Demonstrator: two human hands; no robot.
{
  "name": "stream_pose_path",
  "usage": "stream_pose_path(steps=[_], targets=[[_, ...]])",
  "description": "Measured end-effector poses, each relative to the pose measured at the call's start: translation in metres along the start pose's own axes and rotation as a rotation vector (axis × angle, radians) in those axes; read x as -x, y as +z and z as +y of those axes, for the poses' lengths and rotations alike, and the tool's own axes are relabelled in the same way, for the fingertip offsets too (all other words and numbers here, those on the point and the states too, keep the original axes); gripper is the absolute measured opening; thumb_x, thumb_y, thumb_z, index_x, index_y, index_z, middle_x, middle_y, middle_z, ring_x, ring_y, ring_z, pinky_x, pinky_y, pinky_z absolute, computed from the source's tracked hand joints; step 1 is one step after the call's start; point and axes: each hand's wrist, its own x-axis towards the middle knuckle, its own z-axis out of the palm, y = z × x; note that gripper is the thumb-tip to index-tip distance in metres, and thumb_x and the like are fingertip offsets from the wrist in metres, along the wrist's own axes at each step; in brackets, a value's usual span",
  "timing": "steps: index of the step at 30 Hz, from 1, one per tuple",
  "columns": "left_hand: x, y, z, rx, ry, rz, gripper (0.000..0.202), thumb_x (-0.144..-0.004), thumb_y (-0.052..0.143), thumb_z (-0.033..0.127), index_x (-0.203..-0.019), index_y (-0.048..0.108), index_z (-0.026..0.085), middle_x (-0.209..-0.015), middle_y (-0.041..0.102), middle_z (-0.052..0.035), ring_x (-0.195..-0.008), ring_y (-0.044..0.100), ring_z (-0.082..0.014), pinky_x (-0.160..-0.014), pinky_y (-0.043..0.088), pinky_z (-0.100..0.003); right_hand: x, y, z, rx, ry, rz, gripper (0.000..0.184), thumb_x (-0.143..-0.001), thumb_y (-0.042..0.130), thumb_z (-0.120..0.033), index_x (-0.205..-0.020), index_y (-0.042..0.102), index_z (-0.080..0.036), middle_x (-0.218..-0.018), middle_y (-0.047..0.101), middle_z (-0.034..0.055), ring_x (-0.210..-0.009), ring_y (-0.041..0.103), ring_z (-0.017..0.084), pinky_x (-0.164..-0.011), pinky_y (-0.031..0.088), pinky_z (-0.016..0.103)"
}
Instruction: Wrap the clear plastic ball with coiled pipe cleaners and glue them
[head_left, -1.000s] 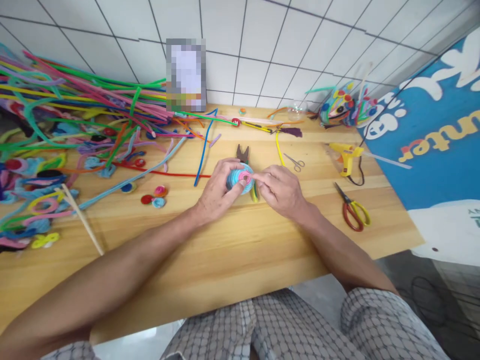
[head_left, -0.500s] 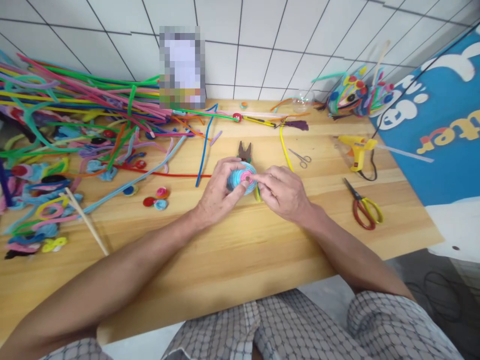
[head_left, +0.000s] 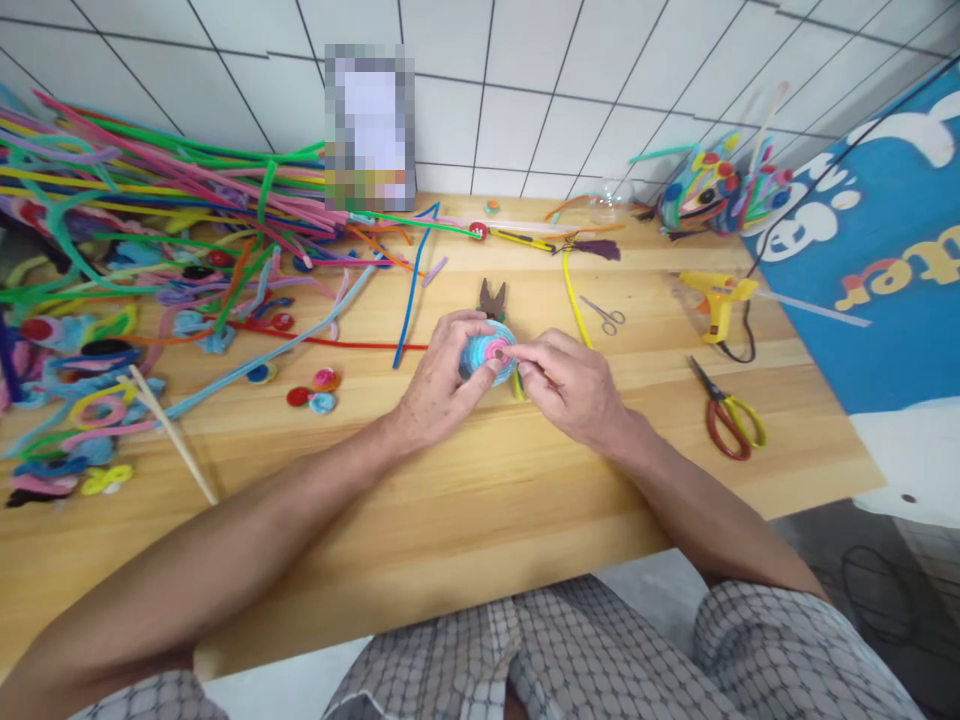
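A round coil of light blue pipe cleaner (head_left: 477, 362) with a pink middle is held up over the table. My left hand (head_left: 442, 375) is closed round its left side, thumb across the front near a small dark spot in the pink. From the right, my right hand (head_left: 574, 385) reaches it with the index fingertip on the pink middle and the thumb at the coil's right edge; the other fingers are curled in. Behind and partly under the coil lie pliers (head_left: 493, 295), dark jaws pointing away, most of the handles hidden.
Bundled pipe cleaners (head_left: 187, 190) and loose coloured pieces crowd the left, beside a wooden stick (head_left: 176, 440). On the right are large scissors (head_left: 727, 415), a yellow glue gun (head_left: 716, 300) and small scissors (head_left: 606, 316). A yellow cutter (head_left: 521, 240) lies near the tiled wall.
Both hands and the coil keep nearly the same pose; the index fingertip stays on the pink middle. The whole view has shifted slightly.
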Motion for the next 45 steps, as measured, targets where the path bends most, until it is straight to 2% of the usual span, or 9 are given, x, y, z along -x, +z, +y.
stream_pose_path(steps=[5, 17, 22, 30, 35, 39, 45], targets=[[0.000, 0.000, -0.001, -0.013, 0.006, -0.006, 0.028, -0.109, 0.061, 0.040, -0.132, 0.055, 0.025, -0.136, 0.063, -0.0112, -0.137, 0.060, -0.0250, -0.117, 0.052, -0.047, -0.001, 0.000, 0.000, -0.038, 0.008, 0.015, 0.029, -0.101, 0.056, -0.009, -0.118, 0.075, -0.023, -0.089, 0.072, 0.0029, -0.078, 0.067, 0.017, -0.072, 0.055, 0.031], [-0.002, -0.005, -0.002, -0.050, 0.013, -0.038, 0.032, -0.109, 0.061, 0.046, -0.133, 0.056, 0.024, -0.138, 0.062, -0.0126, -0.135, 0.060, -0.0261, -0.116, 0.051, -0.048, -0.002, -0.001, -0.001, -0.041, -0.001, 0.027, 0.025, -0.101, 0.058, -0.010, -0.115, 0.075, -0.021, -0.087, 0.072, 0.0023, -0.077, 0.066, 0.016, -0.071, 0.054, 0.029], [-0.002, -0.007, -0.002, 0.046, -0.038, -0.055, 0.030, -0.113, 0.049, 0.046, -0.133, 0.057, 0.025, -0.143, 0.062, -0.0130, -0.140, 0.058, -0.0261, -0.120, 0.049, -0.049, -0.001, 0.000, 0.001, -0.057, 0.007, 0.016, 0.027, -0.101, 0.057, -0.010, -0.116, 0.076, -0.023, -0.088, 0.071, 0.0020, -0.078, 0.067, 0.016, -0.073, 0.055, 0.029], [-0.013, -0.017, 0.000, 0.077, -0.104, -0.142, 0.025, -0.108, 0.058, 0.042, -0.125, 0.060, 0.023, -0.134, 0.069, -0.0095, -0.128, 0.064, -0.0235, -0.114, 0.052, -0.043, 0.000, 0.001, 0.001, -0.060, 0.009, 0.010, 0.028, -0.100, 0.057, -0.009, -0.117, 0.075, -0.022, -0.089, 0.070, 0.0020, -0.076, 0.065, 0.016, -0.071, 0.053, 0.029], [-0.021, -0.028, 0.000, 0.051, -0.203, -0.276, 0.041, -0.105, 0.058, 0.053, -0.134, 0.060, 0.024, -0.142, 0.068, -0.0091, -0.134, 0.061, -0.0278, -0.118, 0.048, -0.047, 0.000, 0.001, 0.000, -0.042, -0.006, -0.005, 0.027, -0.101, 0.057, -0.010, -0.117, 0.075, -0.022, -0.088, 0.070, 0.0021, -0.078, 0.065, 0.016, -0.072, 0.053, 0.030], [-0.027, -0.034, 0.002, 0.031, -0.145, -0.368, 0.044, -0.105, 0.057, 0.059, -0.131, 0.063, 0.024, -0.137, 0.070, -0.0101, -0.133, 0.061, -0.0297, -0.121, 0.043, -0.051, 0.000, 0.000, 0.000, -0.047, -0.021, -0.002, 0.027, -0.101, 0.057, -0.010, -0.116, 0.075, -0.022, -0.087, 0.069, 0.0021, -0.078, 0.065, 0.016, -0.071, 0.052, 0.029], [-0.025, -0.031, 0.003, 0.049, -0.145, -0.352, 0.042, -0.105, 0.058, 0.058, -0.126, 0.063, 0.023, -0.127, 0.067, -0.0108, -0.123, 0.063, -0.0275, -0.110, 0.051, -0.044, -0.001, -0.002, -0.001, -0.060, -0.025, 0.007, 0.026, -0.102, 0.057, -0.011, -0.113, 0.077, -0.023, -0.085, 0.068, 0.0013, -0.076, 0.064, 0.016, -0.071, 0.051, 0.029]])
